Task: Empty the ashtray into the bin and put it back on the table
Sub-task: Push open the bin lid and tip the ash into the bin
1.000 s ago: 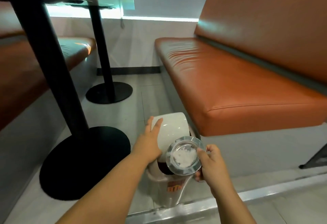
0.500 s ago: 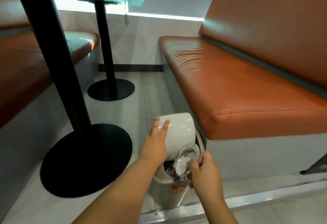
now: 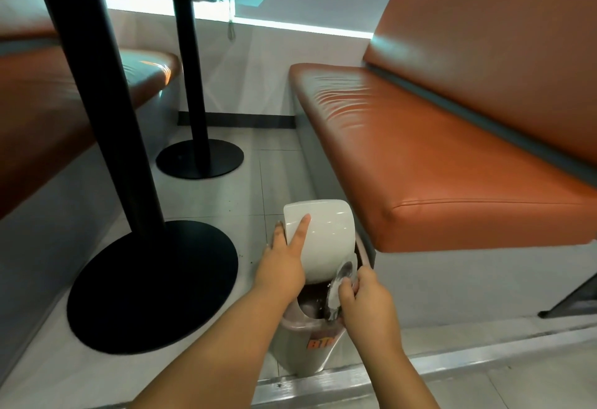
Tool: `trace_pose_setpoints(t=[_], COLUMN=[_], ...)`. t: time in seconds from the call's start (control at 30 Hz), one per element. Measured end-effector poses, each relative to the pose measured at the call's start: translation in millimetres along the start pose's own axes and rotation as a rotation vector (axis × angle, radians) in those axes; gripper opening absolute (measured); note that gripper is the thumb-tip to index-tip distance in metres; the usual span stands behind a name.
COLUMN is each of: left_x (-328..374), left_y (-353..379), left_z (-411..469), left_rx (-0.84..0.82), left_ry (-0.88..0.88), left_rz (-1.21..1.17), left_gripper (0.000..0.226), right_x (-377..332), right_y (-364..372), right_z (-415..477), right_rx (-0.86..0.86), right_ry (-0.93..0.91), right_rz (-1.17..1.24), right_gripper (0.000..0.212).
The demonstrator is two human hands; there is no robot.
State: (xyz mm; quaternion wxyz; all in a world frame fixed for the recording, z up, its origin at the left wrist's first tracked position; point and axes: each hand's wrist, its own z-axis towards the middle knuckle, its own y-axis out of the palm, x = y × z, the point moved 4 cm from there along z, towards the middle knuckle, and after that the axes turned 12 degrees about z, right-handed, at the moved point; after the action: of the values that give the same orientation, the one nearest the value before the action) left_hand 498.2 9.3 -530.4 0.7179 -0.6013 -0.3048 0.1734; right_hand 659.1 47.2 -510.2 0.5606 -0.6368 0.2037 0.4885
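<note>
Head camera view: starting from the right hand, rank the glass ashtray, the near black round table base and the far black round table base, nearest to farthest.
1. Clear glass ashtray, held tipped over the bin in the right hand.
2. Near black round table base, on the floor to the left.
3. Far black round table base, farther back on the left.

An orange bench (image 3: 436, 156) is gleaming beside black table bases (image 3: 151, 286); the beige bin (image 3: 300, 353), wearing orange lettering, is showing its white lid (image 3: 326, 237).

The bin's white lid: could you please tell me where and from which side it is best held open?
Grip the white lid at its raised left edge, from the left, as the left hand does; this leaves the bin opening clear for the tipped ashtray.
</note>
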Motion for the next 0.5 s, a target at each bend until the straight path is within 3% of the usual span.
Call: trace_pose_setpoints(t=[0.5], left_x=[1.4], left_y=[-4.3], left_z=[-4.5], left_rx=[0.001], left_ry=[0.019], left_rz=[-0.011], left_gripper=[0.106], right_x=[0.2], right_y=[5.0], right_z=[-1.8], right_rx=[0.015], right_ry=[0.004], right_rz=[-0.001], right_gripper=[0.032])
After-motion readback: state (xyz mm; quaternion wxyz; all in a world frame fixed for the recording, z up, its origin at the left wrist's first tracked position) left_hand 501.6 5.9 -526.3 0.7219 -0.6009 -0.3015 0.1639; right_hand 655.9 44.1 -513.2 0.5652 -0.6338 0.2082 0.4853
